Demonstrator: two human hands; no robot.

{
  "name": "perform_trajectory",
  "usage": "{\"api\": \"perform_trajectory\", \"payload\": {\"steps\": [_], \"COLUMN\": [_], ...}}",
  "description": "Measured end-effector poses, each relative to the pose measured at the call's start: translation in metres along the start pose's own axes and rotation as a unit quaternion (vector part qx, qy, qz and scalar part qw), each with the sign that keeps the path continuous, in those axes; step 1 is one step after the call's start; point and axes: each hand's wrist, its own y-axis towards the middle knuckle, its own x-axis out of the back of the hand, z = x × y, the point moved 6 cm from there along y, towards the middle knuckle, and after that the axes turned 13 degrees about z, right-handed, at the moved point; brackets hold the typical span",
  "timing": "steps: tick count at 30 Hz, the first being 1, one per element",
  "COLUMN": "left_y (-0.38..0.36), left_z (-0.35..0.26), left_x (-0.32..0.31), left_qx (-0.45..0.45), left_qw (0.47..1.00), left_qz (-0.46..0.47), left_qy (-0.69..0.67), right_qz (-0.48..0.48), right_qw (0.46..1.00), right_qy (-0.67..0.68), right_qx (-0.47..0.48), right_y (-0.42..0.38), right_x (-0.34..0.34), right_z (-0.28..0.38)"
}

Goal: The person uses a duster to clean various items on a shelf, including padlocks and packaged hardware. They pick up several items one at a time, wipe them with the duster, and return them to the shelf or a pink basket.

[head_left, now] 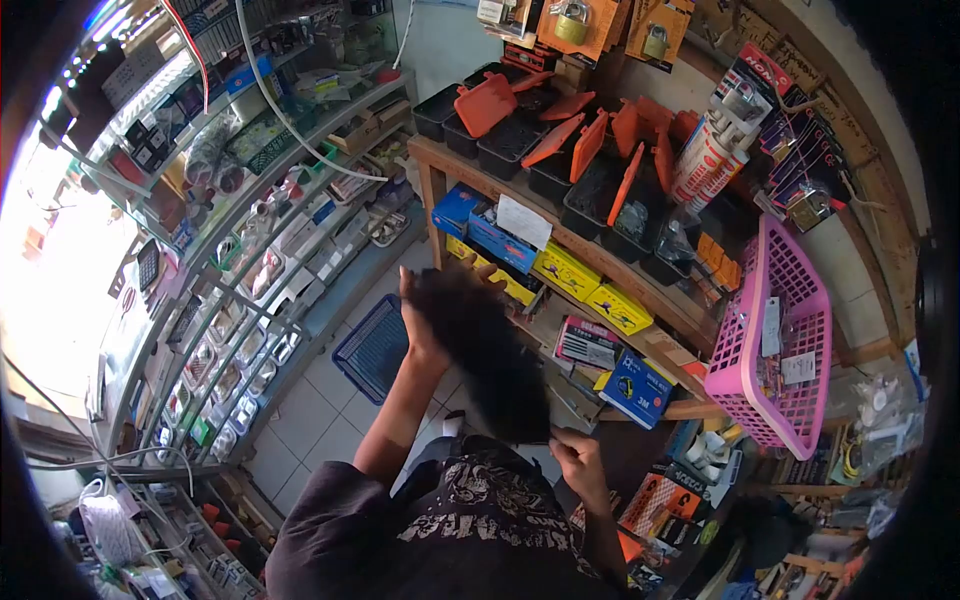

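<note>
A long, black, fuzzy-looking duster (485, 345) slants across the middle of the head view, somewhat blurred. My left hand (428, 330) cups its far end, with fingertips showing on both sides of the dark bristles. At the near end, beside my shirt, my right hand (578, 465) is closed on the duster; the handle itself is mostly hidden. Beyond my left hand, yellow boxes (568, 273) and blue boxes (500, 240) line a wooden shelf.
Black bins with orange lids (580, 150) stand along the upper shelf (560, 225). A pink basket (725, 375) sits to the right. A blue basket (345, 372) rests on the tiled floor (300, 445). Glass display shelves (310, 240) curve along the left. Padlocks (571, 22) hang above.
</note>
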Motion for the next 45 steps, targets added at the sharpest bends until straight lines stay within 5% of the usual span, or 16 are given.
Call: {"api": "perform_trajectory", "payload": {"steps": [2,3,4,5,7,8,10,11,23,25,32,36,39,41,42,45], "left_y": [0.003,0.007,0.003,-0.001,0.004,0.007,0.004,0.003,-0.002,0.000,-0.008,-0.005,-0.010,-0.011,-0.010,-0.019], "left_z": [-0.005,-0.005,-0.004,-0.001,-0.002,-0.003,-0.001,0.000,0.008,0.014,-0.012,0.027,0.007,-0.017,-0.020,-0.037], "left_x": [0.015,0.009,0.003,0.009,-0.002,-0.008,0.004,0.005,0.015,0.028,0.023,0.034,0.040,0.023,-0.002,0.039], "left_qx": [-0.007,0.019,0.042,0.041,-0.019,-0.018,0.011,0.010,0.062,0.001,0.030,0.004,-0.015,0.035,0.006,-0.003], "left_qw": [0.998,0.982,0.951,0.951,0.988,0.988,0.998,0.998,0.996,0.994,0.995,0.994,0.990,0.952,0.988,0.981], "left_qz": [0.067,0.179,0.287,0.286,0.073,0.075,-0.064,-0.065,-0.068,-0.108,-0.089,-0.086,-0.125,0.267,-0.150,-0.178], "left_qy": [-0.020,-0.063,-0.105,-0.105,-0.137,-0.137,-0.015,-0.017,0.004,0.011,0.023,-0.063,0.058,-0.143,0.038,0.073], "right_qz": [-0.063,-0.063,-0.022,0.020,-0.021,-0.062,-0.017,0.029,-0.060,-0.023,-0.017,-0.012,0.011,0.028,0.033,0.025], "right_qw": [0.997,0.997,0.999,0.999,0.999,0.997,0.998,0.998,0.997,0.999,0.995,0.996,0.995,0.993,0.990,0.987], "right_qy": [0.005,0.005,0.021,0.039,0.035,0.031,0.014,-0.003,0.014,0.023,0.044,0.062,0.079,0.083,0.075,0.058], "right_qx": [-0.033,-0.034,-0.032,-0.029,-0.036,-0.045,-0.052,-0.057,-0.048,-0.044,-0.089,-0.062,-0.064,-0.081,-0.114,-0.149], "right_y": [-0.006,-0.006,-0.006,-0.005,-0.010,-0.013,-0.011,-0.010,-0.003,0.006,-0.008,0.010,0.008,-0.002,-0.010,-0.027], "right_x": [0.012,0.013,0.009,0.005,0.008,0.012,0.008,0.003,0.010,0.002,0.009,0.006,0.004,0.006,0.007,0.021], "right_z": [-0.021,-0.021,-0.020,-0.020,-0.025,-0.028,-0.022,-0.021,-0.026,-0.023,-0.046,-0.031,-0.037,-0.043,-0.047,-0.060]}}
